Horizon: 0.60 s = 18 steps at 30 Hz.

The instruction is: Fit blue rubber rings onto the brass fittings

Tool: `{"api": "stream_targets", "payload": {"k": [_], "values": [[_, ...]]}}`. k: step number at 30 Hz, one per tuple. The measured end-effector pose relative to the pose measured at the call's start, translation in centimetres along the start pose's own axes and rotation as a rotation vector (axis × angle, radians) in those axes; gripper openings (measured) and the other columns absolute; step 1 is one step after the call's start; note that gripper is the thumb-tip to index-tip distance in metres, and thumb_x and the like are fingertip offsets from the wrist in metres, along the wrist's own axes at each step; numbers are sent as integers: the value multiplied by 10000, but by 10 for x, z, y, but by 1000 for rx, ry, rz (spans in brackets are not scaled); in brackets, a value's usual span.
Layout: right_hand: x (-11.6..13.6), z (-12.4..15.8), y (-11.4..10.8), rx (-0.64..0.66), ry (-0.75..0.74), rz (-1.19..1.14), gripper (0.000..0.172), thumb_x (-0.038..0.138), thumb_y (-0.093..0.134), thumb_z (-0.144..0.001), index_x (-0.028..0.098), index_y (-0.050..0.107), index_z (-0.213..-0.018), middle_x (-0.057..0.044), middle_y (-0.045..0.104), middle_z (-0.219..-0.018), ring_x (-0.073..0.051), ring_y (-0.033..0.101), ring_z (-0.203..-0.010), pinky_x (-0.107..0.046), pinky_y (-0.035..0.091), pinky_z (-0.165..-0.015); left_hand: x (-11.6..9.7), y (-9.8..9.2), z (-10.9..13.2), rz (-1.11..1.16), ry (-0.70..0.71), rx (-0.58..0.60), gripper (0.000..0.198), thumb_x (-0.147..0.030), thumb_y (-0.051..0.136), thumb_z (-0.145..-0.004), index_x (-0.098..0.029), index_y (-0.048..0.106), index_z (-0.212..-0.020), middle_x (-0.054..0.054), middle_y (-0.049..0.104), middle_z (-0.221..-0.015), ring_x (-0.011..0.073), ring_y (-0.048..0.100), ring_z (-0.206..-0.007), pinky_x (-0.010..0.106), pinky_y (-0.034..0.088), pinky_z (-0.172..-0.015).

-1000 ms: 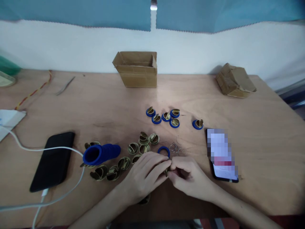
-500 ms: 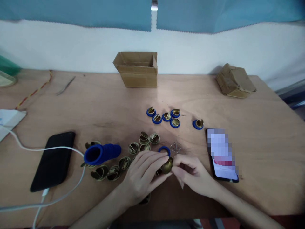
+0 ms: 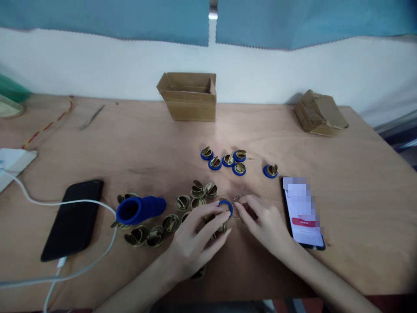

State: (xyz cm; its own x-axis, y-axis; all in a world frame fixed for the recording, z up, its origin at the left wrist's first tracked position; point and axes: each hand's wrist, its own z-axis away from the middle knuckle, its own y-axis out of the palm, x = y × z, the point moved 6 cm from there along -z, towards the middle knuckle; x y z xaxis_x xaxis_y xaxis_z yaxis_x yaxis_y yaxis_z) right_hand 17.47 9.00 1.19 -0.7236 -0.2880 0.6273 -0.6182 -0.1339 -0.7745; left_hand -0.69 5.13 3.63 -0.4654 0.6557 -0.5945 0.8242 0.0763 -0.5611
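My left hand (image 3: 193, 241) is over several brass flip-lid fittings (image 3: 211, 190), its fingers spread. Two of its fingertips touch the edge of a blue ring (image 3: 232, 208) lying on the table. Part of a brass fitting shows between its thumb and fingers, mostly hidden. Just right of the ring, my right hand (image 3: 265, 221) pinches at a thin wire ring (image 3: 237, 198) from a small loose group. A stack of blue rings (image 3: 143, 209) lies on its side to the left, with more brass fittings around it.
Beyond the hands sit several brass fittings seated in blue rings (image 3: 239, 168). A black phone (image 3: 73, 219) with a white cable (image 3: 100, 203) lies left, a lit phone (image 3: 304, 234) right. An open cardboard box (image 3: 192, 106) and a crumpled one (image 3: 321, 114) stand at the wall.
The brass fitting held up between both hands has been lowered below my left fingers. My left fingers have spread onto the blue ring, and my right hand has moved up to the wire rings.
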Motion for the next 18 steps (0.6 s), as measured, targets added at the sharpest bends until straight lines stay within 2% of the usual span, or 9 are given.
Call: {"api": "stream_targets", "payload": {"k": [7,14,18], "values": [[1,-1,-1,-30,-13,63,283,264,478,-1063,215,560,-797,-23,667,-735,-184,644,-657,-299,409,-611,6,4,8,4,-77,-1,456,-53,635,-955,-219,613,-1378,96,630,-1265,176,711,-1083,261,646,-934],[9,1,-4,-46,-37,0,279,276,475,-1064,209,597,-821,-17,680,-727,-163,649,-621,-284,414,-587,6,2,3,10,-106,-15,431,-159,663,-971,-247,609,-1390,66,622,-1122,143,686,-888,243,663,-810],[8,2,-4,-51,4,-29,257,292,518,-1041,209,620,-819,-5,683,-699,-147,620,-573,-275,408,-555,8,5,4,50,-149,17,452,-189,655,-978,-284,589,-1415,59,627,-1105,144,689,-858,247,679,-809]]}}
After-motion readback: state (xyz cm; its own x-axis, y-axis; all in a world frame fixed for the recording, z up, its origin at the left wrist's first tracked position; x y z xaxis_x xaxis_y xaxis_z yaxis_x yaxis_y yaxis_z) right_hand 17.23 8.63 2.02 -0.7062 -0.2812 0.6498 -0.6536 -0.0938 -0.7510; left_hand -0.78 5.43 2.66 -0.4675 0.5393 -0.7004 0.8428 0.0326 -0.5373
